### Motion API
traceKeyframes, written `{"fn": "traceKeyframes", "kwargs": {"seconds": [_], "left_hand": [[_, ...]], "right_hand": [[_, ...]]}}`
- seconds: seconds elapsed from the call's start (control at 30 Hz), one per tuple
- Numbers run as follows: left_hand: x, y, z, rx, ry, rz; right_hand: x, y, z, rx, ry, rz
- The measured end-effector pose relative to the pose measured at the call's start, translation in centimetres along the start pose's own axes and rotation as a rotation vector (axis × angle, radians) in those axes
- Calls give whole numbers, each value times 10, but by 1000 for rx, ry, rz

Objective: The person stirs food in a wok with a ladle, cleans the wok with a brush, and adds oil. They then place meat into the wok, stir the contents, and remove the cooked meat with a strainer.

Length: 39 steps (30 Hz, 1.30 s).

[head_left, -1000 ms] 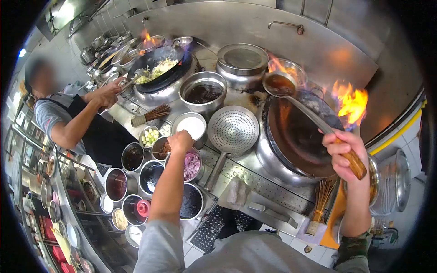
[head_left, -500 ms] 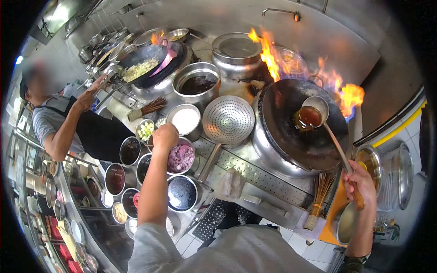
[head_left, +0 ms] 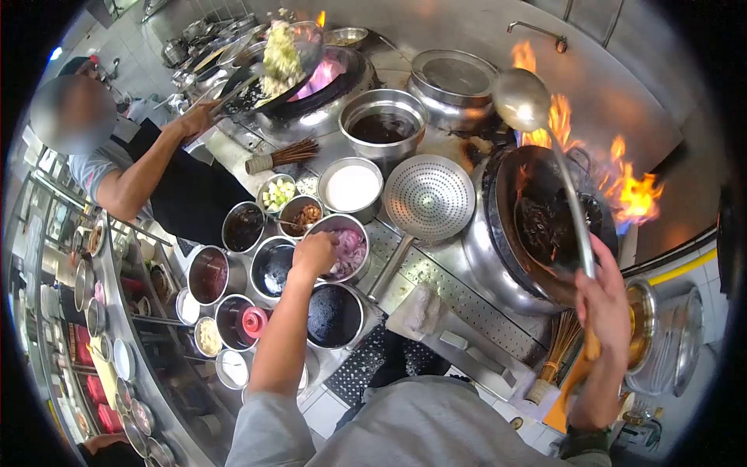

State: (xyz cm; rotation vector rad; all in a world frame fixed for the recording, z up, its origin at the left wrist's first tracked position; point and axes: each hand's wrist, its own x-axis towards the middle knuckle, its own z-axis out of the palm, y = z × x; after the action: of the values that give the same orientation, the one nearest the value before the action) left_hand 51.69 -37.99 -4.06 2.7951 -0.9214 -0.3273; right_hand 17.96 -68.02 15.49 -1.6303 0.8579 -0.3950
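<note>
My right hand (head_left: 605, 300) is closed round the handle of a long ladle (head_left: 523, 100). The ladle's shiny bowl is raised at the back left of a big black wok (head_left: 502, 187), and no brown liquid shows in it. Dark, glossy liquid lies in the wok, with flames (head_left: 634, 191) rising behind its rim. At the left, my left hand (head_left: 315, 255) reaches over the near-left rim of a steel pot of sliced red onions (head_left: 350, 253). Its fingers are curled down at the onions; what they hold, if anything, is hidden.
A perforated strainer (head_left: 429, 198) rests left of the wok, beside a pot of white contents (head_left: 352, 185) and a pot of dark liquid (head_left: 383, 128). Further left, a co-worker (head_left: 132, 171) tosses food in another flaming wok (head_left: 268, 113). A bamboo brush (head_left: 559, 346) lies near my right arm.
The ladle has risen from over the wok toward its back; the brown liquid in it no longer shows. My left hand has shifted onto the onion pot. The co-worker's food is now in the air.
</note>
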Motion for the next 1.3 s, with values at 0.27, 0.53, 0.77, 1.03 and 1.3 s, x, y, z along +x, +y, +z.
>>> {"fn": "traceKeyframes", "kwargs": {"seconds": [0.27, 0.53, 0.77, 1.03, 1.3], "left_hand": [[-102, 62, -77, -442, 372, 35], [-160, 83, -74, -666, 359, 45], [-167, 67, -59, -717, 295, -21], [-158, 70, -67, -681, 325, -3], [-149, 126, -66, -689, 220, 190]], "right_hand": [[133, -12, 135, -199, -377, -147], [204, -33, 207, -496, -450, -81], [211, -55, 204, 782, -645, 725], [154, -60, 149, 1391, -860, 697], [81, -56, 48, 1492, -843, 440]]}}
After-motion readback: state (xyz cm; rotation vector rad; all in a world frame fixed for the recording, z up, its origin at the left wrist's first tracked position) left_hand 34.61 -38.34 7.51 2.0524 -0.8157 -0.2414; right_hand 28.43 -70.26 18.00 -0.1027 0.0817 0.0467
